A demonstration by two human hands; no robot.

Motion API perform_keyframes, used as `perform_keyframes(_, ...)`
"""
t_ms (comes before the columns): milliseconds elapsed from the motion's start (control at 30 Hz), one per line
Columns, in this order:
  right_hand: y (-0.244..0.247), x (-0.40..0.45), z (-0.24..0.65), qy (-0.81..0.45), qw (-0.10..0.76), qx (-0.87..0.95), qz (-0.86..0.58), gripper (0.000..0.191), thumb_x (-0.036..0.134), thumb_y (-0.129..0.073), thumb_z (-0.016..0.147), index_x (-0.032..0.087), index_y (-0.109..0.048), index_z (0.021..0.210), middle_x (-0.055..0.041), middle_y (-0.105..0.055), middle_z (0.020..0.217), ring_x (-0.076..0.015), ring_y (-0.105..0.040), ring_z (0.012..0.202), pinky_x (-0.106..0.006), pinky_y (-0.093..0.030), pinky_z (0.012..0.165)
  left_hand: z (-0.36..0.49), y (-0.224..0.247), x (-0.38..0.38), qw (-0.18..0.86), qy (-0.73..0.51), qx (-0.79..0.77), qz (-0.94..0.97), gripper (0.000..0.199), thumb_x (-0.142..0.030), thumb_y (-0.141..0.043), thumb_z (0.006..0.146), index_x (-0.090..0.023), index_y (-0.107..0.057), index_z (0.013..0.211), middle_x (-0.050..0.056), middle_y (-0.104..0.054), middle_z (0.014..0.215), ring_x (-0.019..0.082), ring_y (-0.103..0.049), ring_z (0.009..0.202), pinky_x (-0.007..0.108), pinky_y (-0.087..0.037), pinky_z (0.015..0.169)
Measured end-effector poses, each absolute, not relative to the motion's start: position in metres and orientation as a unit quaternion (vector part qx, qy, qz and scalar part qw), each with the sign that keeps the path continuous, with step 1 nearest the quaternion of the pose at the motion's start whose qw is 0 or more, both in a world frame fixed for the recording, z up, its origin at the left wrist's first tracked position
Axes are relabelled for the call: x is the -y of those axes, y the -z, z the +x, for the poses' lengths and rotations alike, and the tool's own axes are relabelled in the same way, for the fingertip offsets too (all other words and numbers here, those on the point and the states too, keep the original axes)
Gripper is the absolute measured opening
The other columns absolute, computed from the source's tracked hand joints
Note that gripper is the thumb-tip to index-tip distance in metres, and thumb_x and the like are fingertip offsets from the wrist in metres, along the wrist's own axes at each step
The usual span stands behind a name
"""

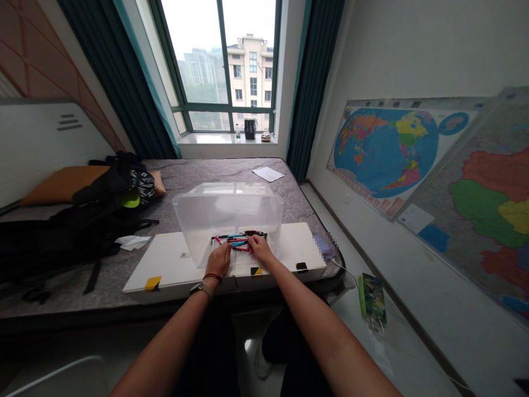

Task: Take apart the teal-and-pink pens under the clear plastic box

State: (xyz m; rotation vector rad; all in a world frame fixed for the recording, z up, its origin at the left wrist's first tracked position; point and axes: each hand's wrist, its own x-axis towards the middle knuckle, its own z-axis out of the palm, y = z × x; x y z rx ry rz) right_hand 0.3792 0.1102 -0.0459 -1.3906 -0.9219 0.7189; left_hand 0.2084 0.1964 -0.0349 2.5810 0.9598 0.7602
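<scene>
Cupping markers [239, 241] on white cardboard [173, 270] atop a grey bedroom mattress [206, 176], both grips [218, 260] [259, 248] narrow.

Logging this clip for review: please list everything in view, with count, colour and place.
markers: several, pink, teal and black, under both hands on the board
box: one, clear, on the board
board: one, white, yellow and black tape, on the mattress
mattress: one, grey, under the board
backpack: one, black, mattress left
cushion: one, orange, behind the backpack
paper: one sheet, white, far mattress
kettle: one, black, on the sill
maps: two, multicoloured, right wall
curtains: two, dark green, by the window
left hand: on the markers, with watch and red band
right hand: on the markers
</scene>
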Motion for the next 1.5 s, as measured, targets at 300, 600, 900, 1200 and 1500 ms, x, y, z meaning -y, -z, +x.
perform_keyframes(300, 0.0429, -0.1091, 0.3788, -0.349, 0.639, 0.361, -0.583, 0.036, 0.056, -0.056, 0.085, 0.021, -0.052, 0.076, 0.0021, -0.059, 0.062, -0.0115, -0.052, 0.049, -0.023, -0.041, 0.046, 0.2073, 0.0316, -0.1951, 0.183, -0.283, -0.333, 0.881, 0.042, -0.046, -0.025, 0.103, -0.021, -0.058, 0.095, 0.004, -0.065, 0.077, 0.019, -0.062, 0.073, 0.029, -0.039, 0.064)
perform_keyframes(600, 0.0423, -0.1096, 0.3812, -0.346, 0.653, 0.334, -0.585, 0.044, 0.06, -0.054, 0.085, 0.02, -0.053, 0.069, -0.0003, -0.06, 0.059, -0.0109, -0.05, 0.047, -0.023, -0.038, 0.045, 0.2106, 0.0379, -0.1922, 0.095, -0.239, -0.329, 0.909, 0.041, -0.048, -0.032, 0.102, -0.02, -0.053, 0.122, 0.009, -0.071, 0.093, 0.024, -0.067, 0.083, 0.032, -0.044, 0.071)
perform_keyframes(900, 0.0407, -0.108, 0.3769, -0.329, 0.643, 0.35, -0.597, 0.043, 0.061, -0.053, 0.087, 0.021, -0.052, 0.071, 0.0015, -0.057, 0.059, -0.0111, -0.05, 0.048, -0.022, -0.038, 0.045, 0.2097, 0.0323, -0.1939, 0.106, -0.188, -0.36, 0.908, 0.044, -0.043, -0.023, 0.104, -0.02, -0.06, 0.103, 0.008, -0.07, 0.085, 0.021, -0.066, 0.077, 0.028, -0.037, 0.063)
perform_keyframes(1200, 0.0416, -0.1106, 0.3774, -0.334, 0.642, 0.342, -0.6, 0.037, 0.056, -0.055, 0.087, 0.021, -0.05, 0.074, 0.0025, -0.058, 0.06, -0.011, -0.05, 0.046, -0.023, -0.041, 0.044, 0.2093, 0.0335, -0.1954, 0.121, -0.189, -0.361, 0.905, 0.048, -0.046, -0.022, 0.104, -0.021, -0.061, 0.09, 0.007, -0.068, 0.079, 0.02, -0.063, 0.073, 0.028, -0.033, 0.062)
perform_keyframes(1500, 0.0406, -0.1085, 0.3807, -0.346, 0.653, 0.319, -0.593, 0.041, 0.059, -0.055, 0.086, 0.02, -0.053, 0.071, -0.0002, -0.06, 0.062, -0.0106, -0.049, 0.045, -0.024, -0.039, 0.043, 0.2106, 0.0305, -0.1888, 0.101, -0.21, -0.341, 0.911, 0.041, -0.048, -0.032, 0.101, -0.02, -0.056, 0.12, 0.009, -0.071, 0.091, 0.024, -0.066, 0.082, 0.031, -0.042, 0.071)
